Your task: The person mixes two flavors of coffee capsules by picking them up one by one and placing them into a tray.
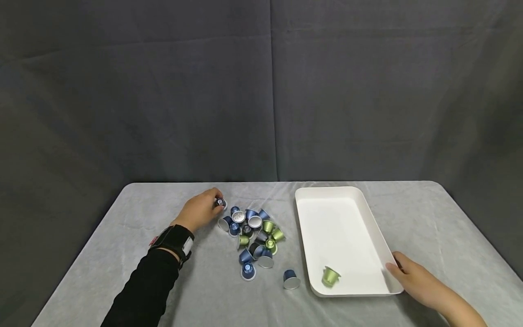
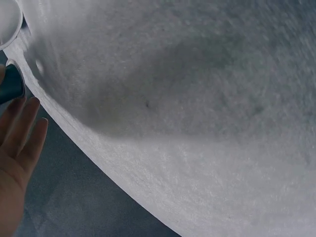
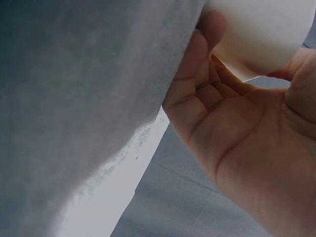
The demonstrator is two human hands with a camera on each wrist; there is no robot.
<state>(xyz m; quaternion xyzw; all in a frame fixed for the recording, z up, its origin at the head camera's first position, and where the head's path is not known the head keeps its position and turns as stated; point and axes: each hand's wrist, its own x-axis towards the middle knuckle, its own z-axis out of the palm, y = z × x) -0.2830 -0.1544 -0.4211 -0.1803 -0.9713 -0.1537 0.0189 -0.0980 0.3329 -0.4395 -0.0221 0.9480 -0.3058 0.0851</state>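
Observation:
My left hand [image 1: 200, 211] pinches a dark coffee capsule [image 1: 219, 202] just left of a loose pile of blue, black and green coffee capsules [image 1: 255, 221]. In the left wrist view, the pinched capsule [image 2: 12, 85] sits at the fingertips near the left edge, and most of the thumb is out of frame. My right hand [image 1: 416, 279] grips the right rim of a white tray [image 1: 347, 236], thumb over the edge. In the right wrist view, its fingers [image 3: 190, 64] curl under the tray's side [image 3: 266, 29]. One green capsule [image 1: 330, 276] lies tilted in the tray's near left corner.
A single blue capsule [image 1: 291, 279] lies apart between the pile and the tray. Another blue capsule [image 1: 248, 271] stands at the pile's near end. A grey cloth covers the table [image 1: 212, 290], and a dark curtain [image 1: 204, 104] hangs behind its far edge.

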